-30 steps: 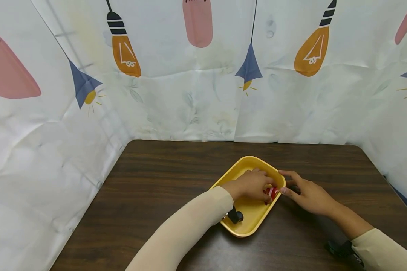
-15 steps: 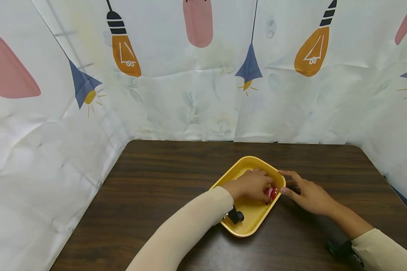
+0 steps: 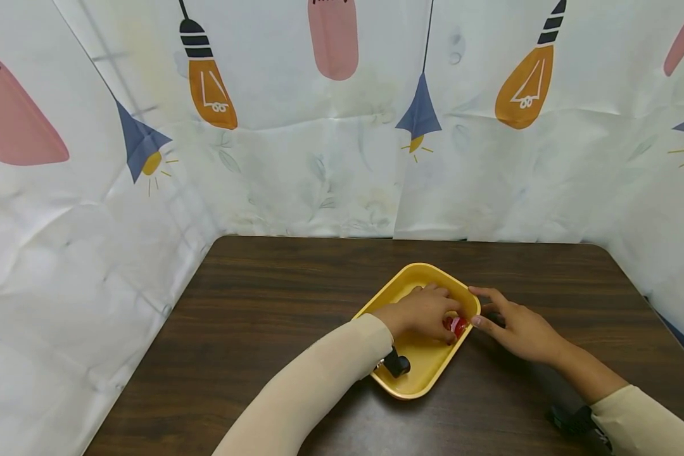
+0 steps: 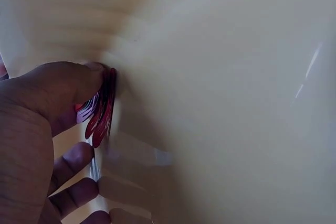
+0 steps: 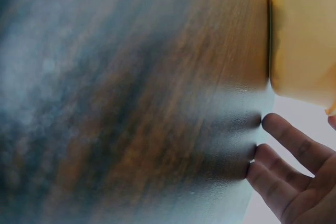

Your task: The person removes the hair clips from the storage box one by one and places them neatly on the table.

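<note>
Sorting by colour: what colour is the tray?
Yellow tray, clearest in the head view.

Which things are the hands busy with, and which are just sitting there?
Busy with:
- small red thing, gripped by the left hand inside the tray
- yellow tray, with the right hand resting at its right rim

Just sitting there:
- dark wooden table
- lamp-print curtain behind the table

The left hand (image 3: 422, 311) reached forward from a cream sleeve, fingers (image 4: 79, 158) curled and pinching. The right hand (image 3: 515, 326) lay just beside it, palm down, fingers (image 5: 286, 135) straight and spread, forearm angled in from the right.
</note>
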Demonstrator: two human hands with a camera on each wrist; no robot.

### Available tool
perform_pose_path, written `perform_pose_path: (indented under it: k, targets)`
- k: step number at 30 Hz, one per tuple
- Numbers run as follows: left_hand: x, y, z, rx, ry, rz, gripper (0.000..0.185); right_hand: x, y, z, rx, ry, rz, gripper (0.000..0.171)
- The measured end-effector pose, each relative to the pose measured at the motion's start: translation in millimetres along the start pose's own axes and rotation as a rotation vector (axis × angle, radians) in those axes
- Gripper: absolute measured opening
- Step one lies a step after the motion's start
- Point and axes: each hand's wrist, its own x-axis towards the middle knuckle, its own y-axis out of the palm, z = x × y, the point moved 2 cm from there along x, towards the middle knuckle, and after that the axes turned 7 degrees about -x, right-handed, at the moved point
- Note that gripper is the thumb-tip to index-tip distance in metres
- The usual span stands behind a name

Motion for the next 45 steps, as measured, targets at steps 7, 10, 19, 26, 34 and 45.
perform_pose_path:
  k: [7,10,19,26,34,45]
  targets:
    - [-0.2,-1.9,0.0,-0.014,-0.001,-0.001,0.046,-0.1,-0.9,0.7,0.002,-0.001,0.004,0.058]
    - [-1.0,-3.5,-0.3,-0.024,-0.001,-0.003,0.046,-0.1,-0.9,0.9,0.005,-0.004,0.006,0.058]
    - [-1.4,-5.0,-0.9,-0.043,-0.004,-0.015,0.043,-0.5,-1.0,-0.1,-0.005,0.001,0.008,0.058]
    - [-0.7,-6.1,3.0,-0.085,0.022,-0.021,0.041,-0.6,-0.6,0.3,-0.012,0.000,0.003,0.058]
    - [-4.0,-13.6,8.7,-0.201,0.041,-0.007,0.041,-0.3,-0.7,1.0,-0.013,0.001,0.006,0.058]
    - [-20.5,-30.8,14.3,-0.307,0.034,-0.040,0.049,0.5,-1.4,1.0,-0.005,0.007,0.010,0.058]
